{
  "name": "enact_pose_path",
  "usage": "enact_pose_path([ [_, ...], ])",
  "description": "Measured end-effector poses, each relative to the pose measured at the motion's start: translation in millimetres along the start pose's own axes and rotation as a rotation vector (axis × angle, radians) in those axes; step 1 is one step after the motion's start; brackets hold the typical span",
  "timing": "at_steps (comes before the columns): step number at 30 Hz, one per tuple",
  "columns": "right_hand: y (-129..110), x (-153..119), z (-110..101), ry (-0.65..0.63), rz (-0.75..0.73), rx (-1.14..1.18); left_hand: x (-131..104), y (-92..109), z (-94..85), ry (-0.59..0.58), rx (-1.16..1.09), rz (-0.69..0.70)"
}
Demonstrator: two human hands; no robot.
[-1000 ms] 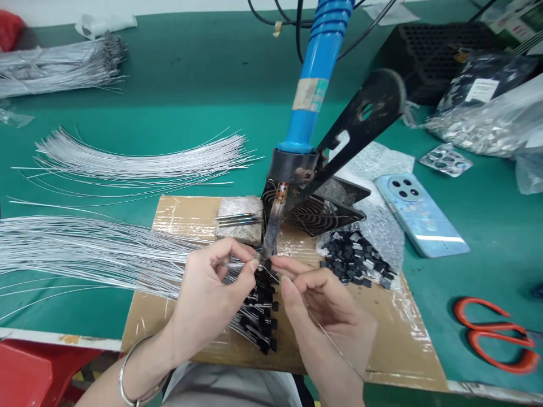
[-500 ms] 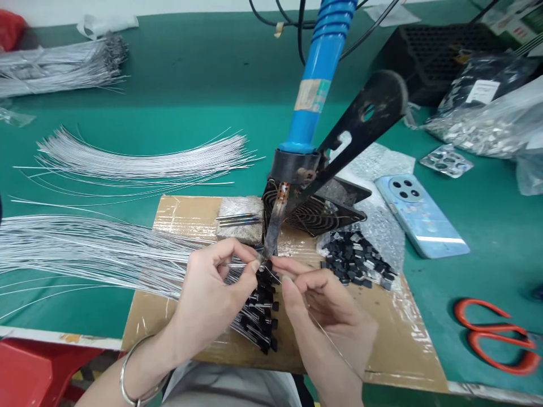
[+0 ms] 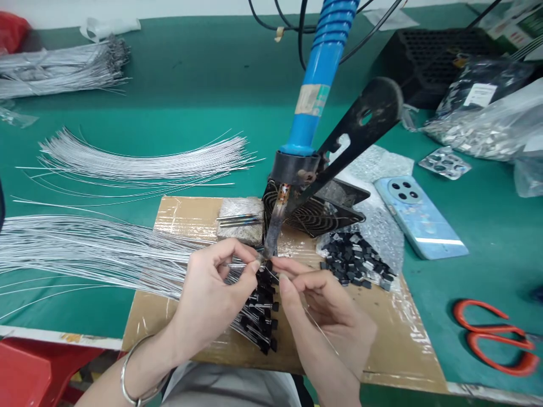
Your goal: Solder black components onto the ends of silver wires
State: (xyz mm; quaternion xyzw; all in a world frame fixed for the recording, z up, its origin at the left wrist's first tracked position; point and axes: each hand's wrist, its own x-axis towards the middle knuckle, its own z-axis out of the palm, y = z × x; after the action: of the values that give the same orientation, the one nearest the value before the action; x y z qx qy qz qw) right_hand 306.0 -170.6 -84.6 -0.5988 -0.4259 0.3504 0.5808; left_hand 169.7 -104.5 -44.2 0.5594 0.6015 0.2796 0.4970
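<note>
A blue-handled soldering iron (image 3: 311, 90) is held in a black metal bracket, its tip pointing down between my hands. My left hand (image 3: 216, 288) pinches something small at the tip; the fingertips hide most of it. Between thumb and index finger my right hand (image 3: 326, 311) holds a thin wire (image 3: 320, 330), one end at the tip, the other trailing across the palm. Below the fingertips, wires with black ends (image 3: 261, 316) lie in a row on the cardboard (image 3: 394, 345). A long bundle of grey wires (image 3: 93, 246) runs in from the left.
Behind the iron stands a black fan (image 3: 314, 212). Black pieces (image 3: 356, 257) lie on bubble wrap, a blue phone (image 3: 419, 217) and red-handled scissors (image 3: 496, 336) to the right. More wires (image 3: 148, 161) lie at the back left. A metal block (image 3: 240, 229) holds thin rods.
The wire in my right hand has shifted towards the iron's tip, with less of it trailing. My right hand has moved very slightly left; my left hand stays in place.
</note>
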Motion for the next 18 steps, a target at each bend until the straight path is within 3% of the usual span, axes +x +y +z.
enact_pose_path([
  [18, 3.8, -0.6, 1.9, 0.022, -0.041, -0.055, -0.2, -1.2, 0.4, -0.011, -0.007, -0.009],
])
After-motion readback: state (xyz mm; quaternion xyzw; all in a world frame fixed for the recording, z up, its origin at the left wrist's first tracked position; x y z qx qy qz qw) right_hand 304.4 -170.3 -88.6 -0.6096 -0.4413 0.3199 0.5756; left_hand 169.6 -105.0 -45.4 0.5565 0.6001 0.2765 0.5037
